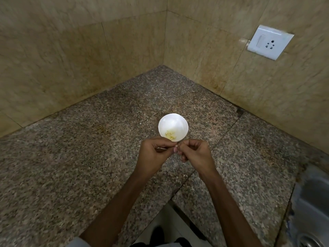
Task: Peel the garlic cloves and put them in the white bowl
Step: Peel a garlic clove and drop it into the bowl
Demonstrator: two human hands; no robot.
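Speckled granite forms the counter [71,166], set into a corner of tiled walls. The left hand [153,155] is held just above it, fingers curled, thumb and forefinger pinched on a small pale garlic clove [175,148]. The clove is too small for its skin to be made out.

Just beyond the fingertips the white bowl [173,122] stands on the counter, and a few yellowish peeled pieces [170,134] are seen at its near side. The right hand [195,154] is closed in the same narrow pinch, its fingertips meeting the left's on the clove. Peeling is judged to be the step in hand.

It is best done with the clove steadied by one hand while the skin is lifted at one end by a nail of the other and drawn off in strips. Squeezing should be avoided, since a slippery clove can shoot out. Loose skin is best dropped aside, not into the bowl.

A white wall socket [270,41] is mounted at the right, and a steel sink [309,202] is seen at the far right edge.
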